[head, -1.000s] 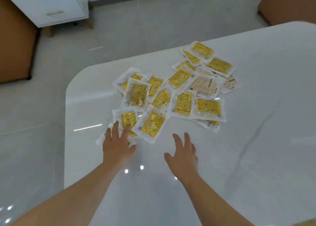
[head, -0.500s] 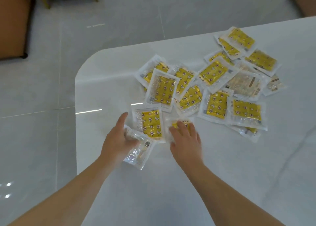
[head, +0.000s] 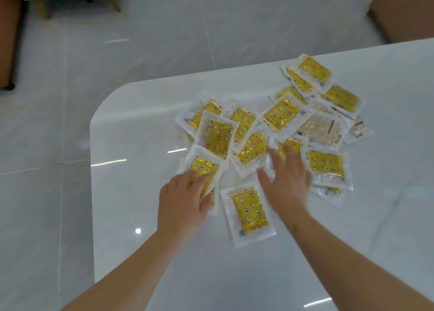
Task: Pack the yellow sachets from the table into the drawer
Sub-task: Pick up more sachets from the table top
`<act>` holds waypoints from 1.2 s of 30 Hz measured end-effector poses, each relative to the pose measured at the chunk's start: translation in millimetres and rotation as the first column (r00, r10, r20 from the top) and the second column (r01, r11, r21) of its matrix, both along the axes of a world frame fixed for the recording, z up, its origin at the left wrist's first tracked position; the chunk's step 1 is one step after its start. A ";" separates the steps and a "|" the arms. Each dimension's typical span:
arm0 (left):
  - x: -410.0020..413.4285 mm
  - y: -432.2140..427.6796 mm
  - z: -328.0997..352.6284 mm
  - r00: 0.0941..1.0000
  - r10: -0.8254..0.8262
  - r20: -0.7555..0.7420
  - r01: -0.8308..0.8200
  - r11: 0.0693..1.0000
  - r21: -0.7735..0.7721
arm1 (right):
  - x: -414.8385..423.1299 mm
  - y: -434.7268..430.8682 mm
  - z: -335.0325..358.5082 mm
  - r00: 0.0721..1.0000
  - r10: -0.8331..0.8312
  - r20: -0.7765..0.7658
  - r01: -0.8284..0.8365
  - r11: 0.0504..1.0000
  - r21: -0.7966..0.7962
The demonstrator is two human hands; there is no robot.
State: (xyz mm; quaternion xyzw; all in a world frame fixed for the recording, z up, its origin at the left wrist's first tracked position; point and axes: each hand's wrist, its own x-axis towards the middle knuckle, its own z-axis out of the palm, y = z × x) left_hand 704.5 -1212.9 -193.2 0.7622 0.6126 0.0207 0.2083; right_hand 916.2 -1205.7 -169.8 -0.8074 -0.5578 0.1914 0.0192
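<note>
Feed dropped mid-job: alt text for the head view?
Two hands work a loose pile of yellow sachets on a white table. The left hand grips a sachet at the pile's near edge; the open right hand hovers over it, blurred.

the sachets (head: 280, 118) lie heaped on the table (head: 141, 228) ahead of you; a single sachet (head: 249, 213) lies apart, nearer you, between your left hand (head: 183, 202) and right hand (head: 287, 183).

Yellow sachets (head: 249, 208) — overlapping, strewn flat
</note>
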 end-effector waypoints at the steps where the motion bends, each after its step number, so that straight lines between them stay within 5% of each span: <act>1: -0.6 5.5 -1.0 0.998 0.035 -0.052 -0.037 0.999 -0.032 | 11.0 13.8 -2.7 0.996 -0.080 0.050 0.082 0.996 -0.033; 4: -4.1 9.3 -12.9 0.982 0.039 -0.184 -0.103 0.930 -0.352 | 29.5 27.5 -23.6 0.979 -0.199 0.048 0.204 0.931 -0.302; 6: -1.1 7.9 -14.3 0.982 0.020 -0.190 -0.099 0.904 -0.416 | 18.4 7.3 -39.2 0.989 -0.143 0.041 0.147 0.907 -0.395; 10: 9.9 -9.2 -4.3 0.984 0.102 -0.146 -0.144 0.936 -0.321 | -25.4 -56.5 -35.8 0.999 0.023 -0.028 -0.032 0.926 -0.376; 15: 37.3 -78.4 8.7 0.949 0.310 0.046 -0.258 0.856 -0.448 | -39.8 -116.3 -22.0 0.981 0.181 -0.076 -0.196 0.902 -0.385; 20: 41.4 -107.1 1.8 0.737 0.640 0.215 -0.436 0.695 -0.572 | -22.8 -149.4 -10.8 0.964 0.194 -0.183 -0.237 0.939 -0.250; 24: 37.4 -97.8 9.6 0.714 0.689 0.126 -0.442 0.582 -0.682 | 6.5 -155.5 -9.8 0.973 -0.182 -0.140 0.148 0.964 -0.221; 26: 35.4 -90.4 13.4 0.700 0.707 0.102 -0.431 0.532 -0.728 | 17.0 -149.8 -10.7 0.872 -0.474 -0.126 0.441 0.870 -0.219; 28: 35.7 -83.7 20.4 0.583 0.803 0.124 -0.411 0.423 -0.807 | 24.1 -141.1 -13.2 0.726 -0.674 -0.139 0.617 0.727 -0.302; 30: 35.8 -79.2 28.2 0.477 0.860 0.178 -0.373 0.382 -0.846 | 26.2 -132.1 -17.2 0.693 -0.718 -0.064 0.658 0.666 -0.351; 32: 35.5 -75.1 35.5 0.475 0.850 0.228 -0.345 0.419 -0.840 | 23.1 -126.0 -21.0 0.677 -0.734 -0.058 0.673 0.649 -0.355; 36: 34.6 -76.6 45.0 0.464 0.824 0.325 -0.280 0.484 -0.829 | 15.2 -123.1 -29.4 0.541 -0.785 -0.301 0.694 0.619 -0.369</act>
